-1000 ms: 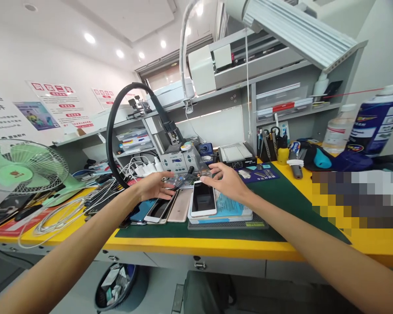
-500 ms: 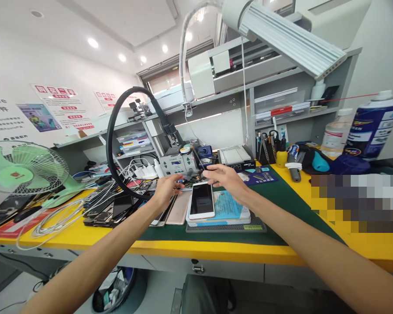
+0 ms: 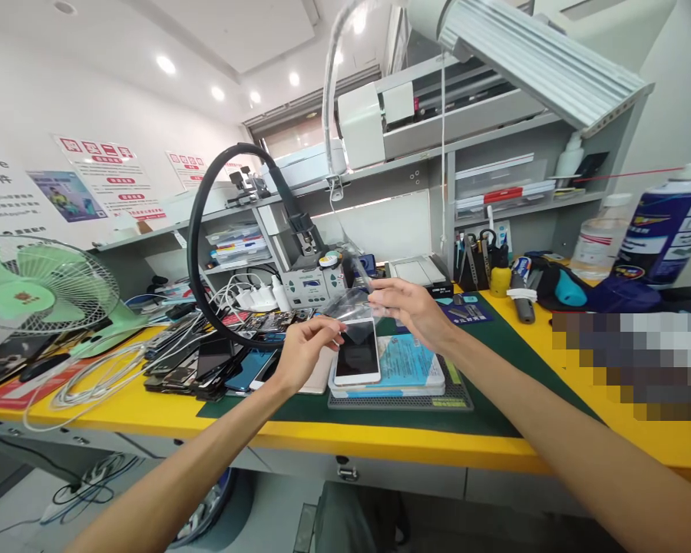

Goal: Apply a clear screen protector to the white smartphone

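A clear plastic film (image 3: 350, 306) stretches between my two hands above a white-framed phone (image 3: 358, 357). My left hand (image 3: 306, 349) is closed, pinching the film's near left side over the phone's upper left edge. On the other side, my right hand (image 3: 406, 307) grips the film between thumb and fingers near the phone's top right corner. The phone lies face up, screen dark, on a blue and white box (image 3: 411, 365) over a grey perforated mat (image 3: 400, 402). Partly behind my left hand lies a pale gold phone (image 3: 321, 372).
Piled phones and parts (image 3: 207, 361) and white cables (image 3: 100, 376) cover the left bench near a green fan (image 3: 20, 296). A black hose (image 3: 193, 246) arches over them. Tools, a yellow bottle (image 3: 500, 278) and a blue spray can (image 3: 659, 230) stand at right.
The clear film now spreads plainly between my hands. My left hand has moved right and down, over the phone's edge, and its fingers have closed. My right hand has shifted slightly right.
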Motion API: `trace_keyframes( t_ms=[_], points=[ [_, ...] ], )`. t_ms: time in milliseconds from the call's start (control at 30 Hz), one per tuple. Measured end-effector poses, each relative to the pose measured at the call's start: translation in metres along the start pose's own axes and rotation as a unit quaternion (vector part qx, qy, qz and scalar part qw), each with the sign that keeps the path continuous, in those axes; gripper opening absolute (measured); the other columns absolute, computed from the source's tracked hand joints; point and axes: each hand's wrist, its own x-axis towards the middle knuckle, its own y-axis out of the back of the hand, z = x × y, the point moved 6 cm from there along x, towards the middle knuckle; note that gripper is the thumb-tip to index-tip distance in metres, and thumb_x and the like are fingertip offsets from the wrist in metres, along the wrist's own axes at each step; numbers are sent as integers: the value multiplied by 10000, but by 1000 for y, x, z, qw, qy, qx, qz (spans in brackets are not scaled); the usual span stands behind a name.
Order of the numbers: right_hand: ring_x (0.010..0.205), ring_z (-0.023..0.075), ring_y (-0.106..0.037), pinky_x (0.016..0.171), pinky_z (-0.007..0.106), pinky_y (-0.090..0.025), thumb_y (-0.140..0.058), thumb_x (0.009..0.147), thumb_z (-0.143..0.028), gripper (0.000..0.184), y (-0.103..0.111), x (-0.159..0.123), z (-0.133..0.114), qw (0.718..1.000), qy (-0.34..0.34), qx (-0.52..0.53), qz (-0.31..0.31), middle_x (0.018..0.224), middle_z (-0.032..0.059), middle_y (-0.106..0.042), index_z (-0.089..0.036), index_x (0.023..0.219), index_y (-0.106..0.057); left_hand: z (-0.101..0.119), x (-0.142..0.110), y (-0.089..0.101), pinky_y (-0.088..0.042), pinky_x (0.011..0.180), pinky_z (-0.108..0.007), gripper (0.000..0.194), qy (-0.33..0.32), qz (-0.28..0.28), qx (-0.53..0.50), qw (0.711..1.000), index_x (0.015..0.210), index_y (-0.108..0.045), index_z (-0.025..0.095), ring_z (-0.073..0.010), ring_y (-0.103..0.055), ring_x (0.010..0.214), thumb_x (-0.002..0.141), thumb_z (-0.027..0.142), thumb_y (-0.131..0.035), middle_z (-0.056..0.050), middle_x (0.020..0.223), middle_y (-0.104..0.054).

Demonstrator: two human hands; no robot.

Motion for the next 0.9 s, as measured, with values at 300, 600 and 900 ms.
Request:
trace_keyframes(
  t_ms=[300, 600, 900],
  points=[
    [883, 205, -642, 835, 387, -512, -864, 688, -428, 513, -11, -6, 1, 996, 42, -81, 13, 937, 55, -679, -142, 1092, -731, -8, 25, -12, -578, 830, -351, 300, 92, 56, -217, 970, 647, -567, 182, -218, -715, 830, 853, 395, -611, -134, 944, -751],
    [1063, 261, -636, 956, 438, -536, -813, 769, -432, 474, -14, -14, -4, 973, 123, -193, 2, 1050, 81, -665, -184, 1159, -709, -1, 63, -37, -589, 889, -437, 516, 145, -44, -396, 906, 1222, -631, 133, -280, -735, 960, 932, 551, -544, -176, 1097, -716],
    [1166, 280, -649, 1042, 466, -539, -763, 831, -428, 454, -26, -20, 3, 957, 142, -249, -39, 1231, 112, -668, -220, 1223, -665, -12, 69, -46, -577, 847, -450, 648, 135, -96, -445, 880, 1504, -466, 198, -336, -734, 1059, 990, 592, -477, -196, 1228, -701]
  ],
)
